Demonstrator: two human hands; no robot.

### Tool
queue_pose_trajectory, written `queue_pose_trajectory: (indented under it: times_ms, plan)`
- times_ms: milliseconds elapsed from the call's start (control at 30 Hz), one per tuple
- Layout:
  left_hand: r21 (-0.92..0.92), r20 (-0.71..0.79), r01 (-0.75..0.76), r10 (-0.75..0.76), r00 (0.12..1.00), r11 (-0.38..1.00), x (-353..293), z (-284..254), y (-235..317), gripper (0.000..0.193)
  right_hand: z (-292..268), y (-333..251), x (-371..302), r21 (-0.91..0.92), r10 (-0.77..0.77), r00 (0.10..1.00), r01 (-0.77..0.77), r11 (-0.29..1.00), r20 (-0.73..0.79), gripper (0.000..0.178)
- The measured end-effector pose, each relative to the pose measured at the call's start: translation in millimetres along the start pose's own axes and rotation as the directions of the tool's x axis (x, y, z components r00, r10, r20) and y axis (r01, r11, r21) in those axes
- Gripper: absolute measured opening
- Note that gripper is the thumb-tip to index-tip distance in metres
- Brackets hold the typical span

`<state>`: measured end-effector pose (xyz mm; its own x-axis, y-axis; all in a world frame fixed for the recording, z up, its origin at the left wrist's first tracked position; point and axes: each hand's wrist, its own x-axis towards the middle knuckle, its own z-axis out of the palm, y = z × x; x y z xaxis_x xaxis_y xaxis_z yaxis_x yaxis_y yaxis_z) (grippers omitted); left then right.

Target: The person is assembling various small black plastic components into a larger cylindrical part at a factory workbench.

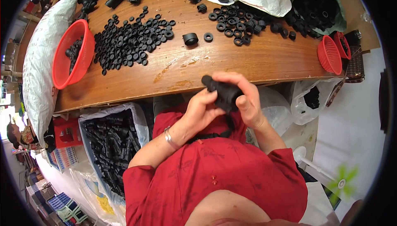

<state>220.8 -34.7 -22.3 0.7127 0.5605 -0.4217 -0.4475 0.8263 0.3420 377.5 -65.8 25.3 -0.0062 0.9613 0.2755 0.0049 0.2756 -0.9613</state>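
Note:
In front of my chest, at the table's near edge, both hands hold a black tubular plastic part [225,93] that looks like a small scope body. My left hand [201,109] grips its left side, thumb on top near a narrow protruding end. My right hand [248,100] wraps its wider right end, fingers over the top and thumb at the near side. Beyond the hands on the table lie a short wide black ring [190,39] and a flat black washer-like ring [208,37]. A black strap [225,133] shows below my hands; whether it joins the part cannot be told.
Many small black caps [132,40] spread over the wooden table [256,62], with black rings [237,23] farther right. A red basket [84,56] stands left, a smaller red basket [329,55] right. A lined bin [111,143] of black parts sits below left.

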Motion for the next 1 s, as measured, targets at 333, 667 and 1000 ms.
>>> queue_pose_trajectory:
  times_ms: [333, 667, 1000]
  plan:
    - [0.678, -0.144, -0.067, 0.221, 0.965, 0.732, 17, 14, 44, 0.012, -15, -2, 76, -0.579, 0.033, 0.988, 0.063, 0.813, 0.154, 0.027]
    - [0.757, 0.528, -0.653, 0.552, 0.645, 0.039, 70, 59, 86, 0.056, -16, 10, 114, -0.508, 0.006, 0.957, 0.148, 0.848, 0.289, 0.025]
    - [0.683, 0.482, -0.712, 0.630, 0.610, 0.167, 73, 46, 77, 0.053, -14, 13, 112, -0.594, 0.193, 0.950, -0.010, 0.805, 0.245, 0.027]
